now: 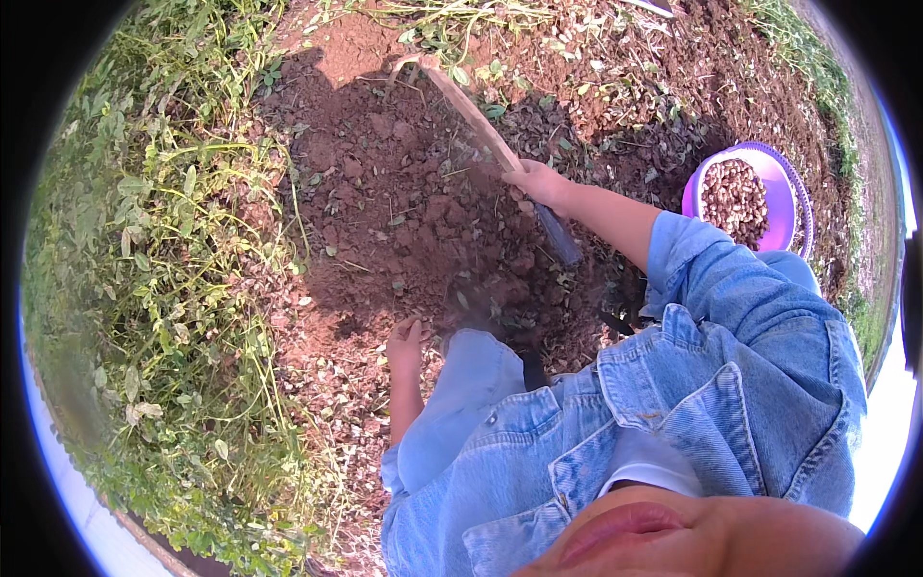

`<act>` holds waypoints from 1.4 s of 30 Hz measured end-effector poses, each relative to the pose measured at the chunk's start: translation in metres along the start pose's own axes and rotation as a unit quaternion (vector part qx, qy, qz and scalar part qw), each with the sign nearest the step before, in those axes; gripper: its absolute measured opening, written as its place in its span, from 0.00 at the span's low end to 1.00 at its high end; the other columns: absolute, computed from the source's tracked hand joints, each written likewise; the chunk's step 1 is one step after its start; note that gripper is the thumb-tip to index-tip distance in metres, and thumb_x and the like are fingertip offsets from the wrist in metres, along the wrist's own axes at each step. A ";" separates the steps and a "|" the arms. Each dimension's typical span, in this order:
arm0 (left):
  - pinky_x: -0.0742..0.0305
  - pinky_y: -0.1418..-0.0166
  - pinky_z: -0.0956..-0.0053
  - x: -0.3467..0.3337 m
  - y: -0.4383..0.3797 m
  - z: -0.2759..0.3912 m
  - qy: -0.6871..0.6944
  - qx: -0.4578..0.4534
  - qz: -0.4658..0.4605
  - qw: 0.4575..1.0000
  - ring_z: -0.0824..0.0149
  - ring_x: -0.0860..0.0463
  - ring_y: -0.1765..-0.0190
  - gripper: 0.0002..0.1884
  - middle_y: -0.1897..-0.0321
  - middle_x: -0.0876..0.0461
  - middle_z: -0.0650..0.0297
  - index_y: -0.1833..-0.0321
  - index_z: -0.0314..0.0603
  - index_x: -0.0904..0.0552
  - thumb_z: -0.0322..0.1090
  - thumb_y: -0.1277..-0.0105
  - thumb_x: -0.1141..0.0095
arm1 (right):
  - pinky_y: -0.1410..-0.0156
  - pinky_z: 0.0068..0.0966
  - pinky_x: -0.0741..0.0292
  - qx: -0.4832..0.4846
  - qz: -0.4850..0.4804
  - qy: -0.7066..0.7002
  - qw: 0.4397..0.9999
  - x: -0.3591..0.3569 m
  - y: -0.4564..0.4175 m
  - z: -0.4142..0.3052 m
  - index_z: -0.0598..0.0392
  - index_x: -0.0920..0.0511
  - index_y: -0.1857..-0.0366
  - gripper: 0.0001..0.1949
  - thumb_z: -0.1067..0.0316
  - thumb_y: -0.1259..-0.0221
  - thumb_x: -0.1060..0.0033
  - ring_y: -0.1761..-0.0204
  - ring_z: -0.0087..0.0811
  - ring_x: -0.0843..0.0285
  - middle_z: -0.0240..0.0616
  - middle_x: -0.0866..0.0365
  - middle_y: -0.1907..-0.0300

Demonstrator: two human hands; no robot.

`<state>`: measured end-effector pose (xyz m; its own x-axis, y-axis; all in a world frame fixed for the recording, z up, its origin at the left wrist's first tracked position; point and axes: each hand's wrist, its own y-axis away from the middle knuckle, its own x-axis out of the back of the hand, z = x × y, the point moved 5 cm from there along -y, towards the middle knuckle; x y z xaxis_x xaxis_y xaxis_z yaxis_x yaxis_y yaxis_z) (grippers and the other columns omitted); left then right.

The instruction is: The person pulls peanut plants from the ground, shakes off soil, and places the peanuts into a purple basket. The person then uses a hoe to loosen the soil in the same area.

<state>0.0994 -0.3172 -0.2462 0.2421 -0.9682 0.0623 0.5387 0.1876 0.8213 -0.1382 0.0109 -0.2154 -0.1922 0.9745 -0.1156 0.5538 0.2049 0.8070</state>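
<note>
My right hand [542, 186] is closed around the wooden handle [472, 119] of a hand hoe. The hoe's head [412, 63], which looks pronged, lies farthest from me at the edge of a shaded patch of loose soil. Below my hand the handle's near end [559, 234] looks dark blue. My left hand [406, 337] is low over the soil beside my knee, its fingers bent; whether something small is in them cannot be told. Dug reddish-brown soil [382, 195] with clods and scattered leaves spreads before me.
A purple plastic bucket [782, 209] partly filled with peanuts in their shells [734, 198] stands on the right by my leg. Dense green plants [180, 288], some lying over, run along the left. Dry leaves litter the ground. Part of a pale object [652, 6] shows at the top edge.
</note>
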 end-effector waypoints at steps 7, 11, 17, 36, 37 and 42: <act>0.22 0.56 0.76 -0.023 0.004 0.037 0.044 0.035 -0.057 0.997 0.70 0.15 0.61 0.18 0.63 0.13 0.60 0.50 0.37 0.17 0.46 0.26 0.48 | 0.73 0.26 0.28 0.069 0.004 0.254 0.965 -0.001 0.046 -0.048 0.58 0.29 0.54 0.16 0.63 0.39 0.35 0.79 0.24 0.26 0.33 0.25 0.73; 0.28 0.37 0.66 -0.050 0.004 0.087 0.091 -0.048 -0.139 0.985 0.63 0.20 0.41 0.27 0.42 0.21 0.57 0.31 0.45 0.31 0.52 0.27 0.49 | 0.70 0.28 0.26 0.030 -0.069 0.300 0.951 -0.041 0.113 -0.026 0.55 0.29 0.53 0.16 0.62 0.38 0.36 0.77 0.25 0.24 0.34 0.25 0.73; 0.29 0.52 0.70 -0.040 0.012 0.152 0.536 -0.139 -0.169 0.815 0.71 0.25 0.62 0.18 0.66 0.24 0.66 0.51 0.49 0.26 0.56 0.26 0.53 | 0.55 0.46 0.24 0.200 -0.205 0.550 0.785 -0.102 0.128 0.015 0.51 0.28 0.50 0.15 0.59 0.39 0.45 0.61 0.51 0.19 0.48 0.18 0.66; 0.49 0.76 0.77 -0.023 0.043 0.200 0.516 -0.205 0.039 0.831 0.76 0.50 0.84 0.24 0.88 0.48 0.76 0.79 0.56 0.41 0.53 0.24 0.54 | 0.56 0.46 0.24 0.211 -0.152 0.572 0.778 -0.130 0.113 0.001 0.44 0.28 0.43 0.19 0.61 0.38 0.42 0.61 0.50 0.18 0.45 0.17 0.65; 0.48 0.72 0.74 -0.024 0.041 0.203 0.518 -0.202 0.053 0.830 0.75 0.49 0.82 0.24 0.86 0.48 0.75 0.78 0.56 0.41 0.54 0.25 0.53 | 0.56 0.46 0.24 0.213 -0.144 0.580 0.773 -0.130 0.109 -0.005 0.43 0.28 0.43 0.19 0.61 0.38 0.42 0.62 0.50 0.18 0.45 0.17 0.65; 0.47 0.69 0.73 -0.037 0.043 0.202 0.492 -0.190 -0.004 0.850 0.74 0.49 0.81 0.24 0.85 0.48 0.75 0.77 0.55 0.42 0.54 0.25 0.52 | 0.55 0.46 0.24 0.240 -0.147 0.535 0.797 -0.129 0.109 0.008 0.44 0.27 0.42 0.20 0.59 0.38 0.42 0.61 0.51 0.18 0.46 0.16 0.64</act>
<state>-0.0491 -0.3064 -0.0988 0.6946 -0.3982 -0.5992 0.7193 0.4030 0.5659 -0.0466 -0.0915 -0.1175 -0.8097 0.2955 0.5071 0.5536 0.6714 0.4927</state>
